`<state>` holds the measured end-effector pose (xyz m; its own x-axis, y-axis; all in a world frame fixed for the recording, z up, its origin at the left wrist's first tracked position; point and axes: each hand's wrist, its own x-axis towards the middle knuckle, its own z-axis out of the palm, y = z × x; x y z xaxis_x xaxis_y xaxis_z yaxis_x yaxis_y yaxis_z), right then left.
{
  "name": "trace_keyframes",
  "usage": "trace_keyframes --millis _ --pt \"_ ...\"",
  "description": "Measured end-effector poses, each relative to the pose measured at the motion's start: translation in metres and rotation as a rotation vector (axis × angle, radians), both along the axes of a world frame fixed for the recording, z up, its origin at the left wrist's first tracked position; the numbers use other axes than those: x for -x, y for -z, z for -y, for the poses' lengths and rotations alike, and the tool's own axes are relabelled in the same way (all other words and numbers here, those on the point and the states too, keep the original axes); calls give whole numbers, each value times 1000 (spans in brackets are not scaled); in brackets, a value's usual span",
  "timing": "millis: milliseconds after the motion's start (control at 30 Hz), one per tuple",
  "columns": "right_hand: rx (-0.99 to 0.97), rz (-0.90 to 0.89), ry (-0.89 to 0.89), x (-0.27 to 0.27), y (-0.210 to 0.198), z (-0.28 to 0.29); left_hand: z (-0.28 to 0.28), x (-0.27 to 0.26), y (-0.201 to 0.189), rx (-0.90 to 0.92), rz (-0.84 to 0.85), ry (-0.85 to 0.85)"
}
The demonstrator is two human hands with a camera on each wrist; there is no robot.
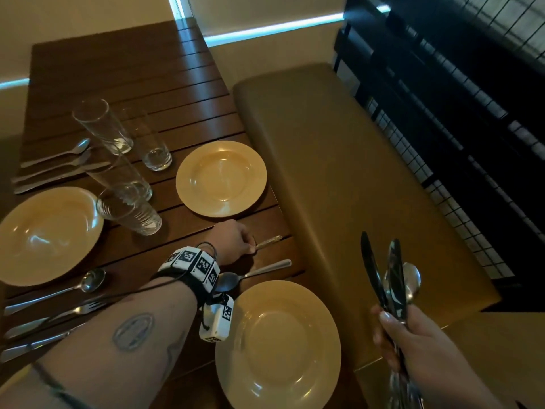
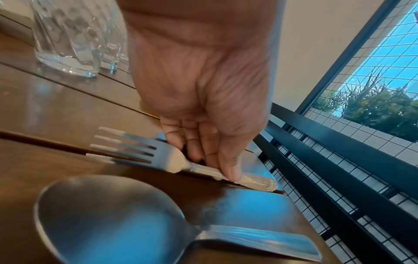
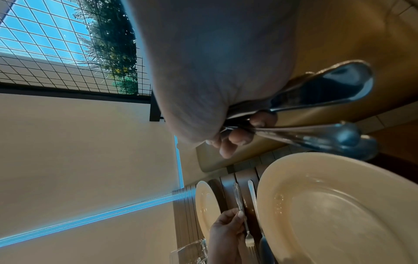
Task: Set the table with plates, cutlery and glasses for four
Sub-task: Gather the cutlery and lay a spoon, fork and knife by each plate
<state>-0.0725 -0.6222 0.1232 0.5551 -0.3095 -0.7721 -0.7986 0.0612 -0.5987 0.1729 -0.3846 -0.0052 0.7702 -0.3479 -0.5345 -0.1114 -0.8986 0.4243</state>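
Left hand (image 2: 199, 92): fingertips (image 2: 230, 171) press down on the handle of a fork (image 2: 172, 159) lying flat on the slatted wooden table (image 1: 177, 93), tines pointing inward; whether the thumb closes under the handle cannot be told. Right hand (image 1: 413, 343): fingers clenched round a bundle of cutlery (image 1: 392, 278), knives and a spoon fanned upward, held off the table over the bench. Just beside the fork, nearer the person, a spoon (image 1: 250, 274) lies parallel, touching neither the fork nor the near right plate (image 1: 277, 343). A second plate (image 1: 221, 178) sits beyond the fork, a third (image 1: 47, 234) to the left. Four empty glasses (image 1: 126, 178) stand clustered between the left and far plates. A laid set of spoon, fork and knife (image 1: 50, 317) lies at the near left; another set (image 1: 56, 165) at the far left. The left forearm, with marker-tagged wrist band (image 1: 194, 265), crosses the near setting and hides the fork's tines in the head view. A tan padded bench (image 1: 339, 178) adjoins the table's right edge; behind it a dark railing with wire mesh (image 1: 457, 113); cream walls.
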Motion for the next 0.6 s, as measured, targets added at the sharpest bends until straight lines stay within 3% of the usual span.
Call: trace_keyframes --millis 200,600 --pt "-7 42 -20 -6 5 -4 -3 1 1 24 -39 4" --pt "-10 67 -48 -13 6 -8 0 17 2 -20 59 -62"
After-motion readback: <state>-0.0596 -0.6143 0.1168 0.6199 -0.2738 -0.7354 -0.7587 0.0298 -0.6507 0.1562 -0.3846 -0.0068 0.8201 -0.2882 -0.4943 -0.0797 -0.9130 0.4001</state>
